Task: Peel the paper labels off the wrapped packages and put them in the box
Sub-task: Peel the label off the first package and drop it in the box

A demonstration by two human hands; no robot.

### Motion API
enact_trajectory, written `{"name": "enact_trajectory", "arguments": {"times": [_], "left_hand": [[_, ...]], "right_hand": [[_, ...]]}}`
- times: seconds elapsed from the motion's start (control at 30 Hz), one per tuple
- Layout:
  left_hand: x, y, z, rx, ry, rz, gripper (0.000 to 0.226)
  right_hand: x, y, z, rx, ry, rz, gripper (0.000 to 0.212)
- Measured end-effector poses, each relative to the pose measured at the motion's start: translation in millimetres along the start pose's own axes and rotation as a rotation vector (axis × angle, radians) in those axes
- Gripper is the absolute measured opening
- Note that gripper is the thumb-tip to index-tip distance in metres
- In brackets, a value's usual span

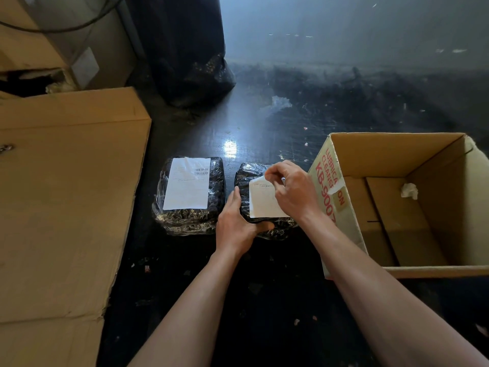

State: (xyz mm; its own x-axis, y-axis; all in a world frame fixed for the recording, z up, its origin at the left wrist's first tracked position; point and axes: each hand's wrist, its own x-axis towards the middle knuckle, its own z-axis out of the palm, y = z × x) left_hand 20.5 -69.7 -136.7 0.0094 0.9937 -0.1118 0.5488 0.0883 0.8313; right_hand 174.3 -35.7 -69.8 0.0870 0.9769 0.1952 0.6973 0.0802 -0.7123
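Two dark packages wrapped in clear film lie side by side on the dark floor. The left package (189,221) carries a whole white paper label (186,184) flat on its top. On the right package (244,173), my right hand (291,189) pinches the far edge of its white label (263,201), which is partly lifted. My left hand (236,223) grips that package's near left side, thumb curled round its front. An open cardboard box (397,154) with red print stands to the right, a crumpled white paper scrap (409,190) inside it.
A large closed cardboard carton (66,181) fills the left side, more cartons (29,38) behind it. A black plastic bag (190,62) stands at the back. Small scraps litter the floor (291,123).
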Motion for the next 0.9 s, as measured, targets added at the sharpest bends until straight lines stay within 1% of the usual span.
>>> {"name": "enact_trajectory", "arguments": {"times": [0.27,0.47,0.8,0.9], "left_hand": [[0,-1,1,-0.004,0.009,-0.006,0.136],[-2,0,0,-0.006,0.011,0.003,0.134],[-1,-1,1,0.013,0.003,-0.005,0.136],[-1,-2,1,0.02,-0.003,-0.022,0.139]], "right_hand": [[-3,-2,-8,0.029,0.01,-0.006,0.018],[-5,-7,-7,0.04,0.021,-0.012,0.014],[-4,-20,-3,-0.009,0.028,-0.03,0.012],[-7,-18,-6,-0.029,0.012,-0.062,0.007]]}}
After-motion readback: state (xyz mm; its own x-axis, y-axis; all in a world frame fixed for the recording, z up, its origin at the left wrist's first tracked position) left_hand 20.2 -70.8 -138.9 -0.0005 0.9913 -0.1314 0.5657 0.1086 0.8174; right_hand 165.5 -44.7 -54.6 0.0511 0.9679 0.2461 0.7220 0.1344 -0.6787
